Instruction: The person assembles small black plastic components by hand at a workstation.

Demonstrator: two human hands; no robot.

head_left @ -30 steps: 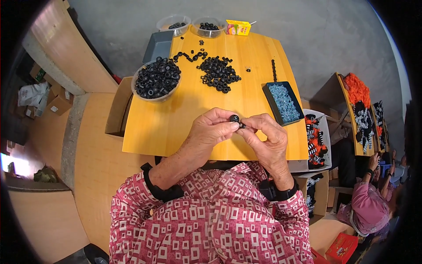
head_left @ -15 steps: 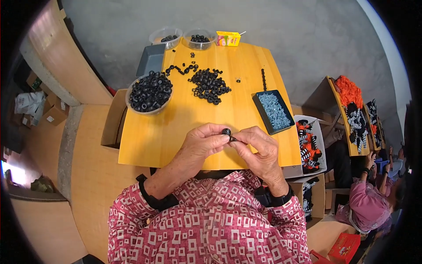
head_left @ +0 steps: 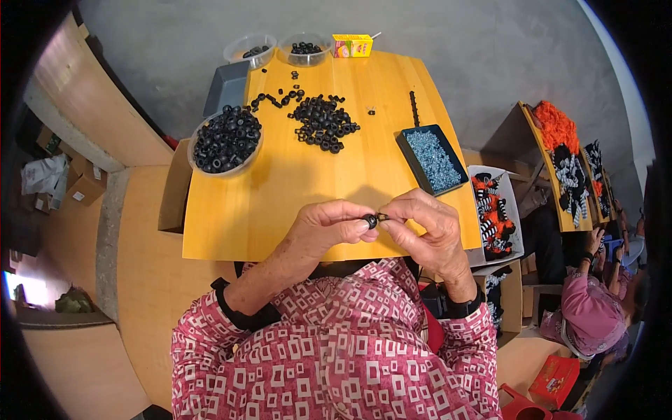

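Observation:
Above the near part of the table, my two hands meet. My left hand pinches a round black plastic piece between thumb and fingers. Close beside it, my right hand pinches a small dark piece, whose kind is too small to make out. A pile of loose black plastic pieces lies beyond my hands. To the left, similar round black pieces are heaped in a clear bowl. At the right stands a black tray of small blue-grey pieces, perhaps screws.
On the yellow table, a thin black rod lies beyond the tray. A grey tray, clear tubs and a yellow drink carton stand at the back. A white box sits at the right, near a seated person.
My right hand has drawn slightly up and right, and the piece in it has turned. The round black piece in my left hand has shifted lower. The whole view has moved a little.

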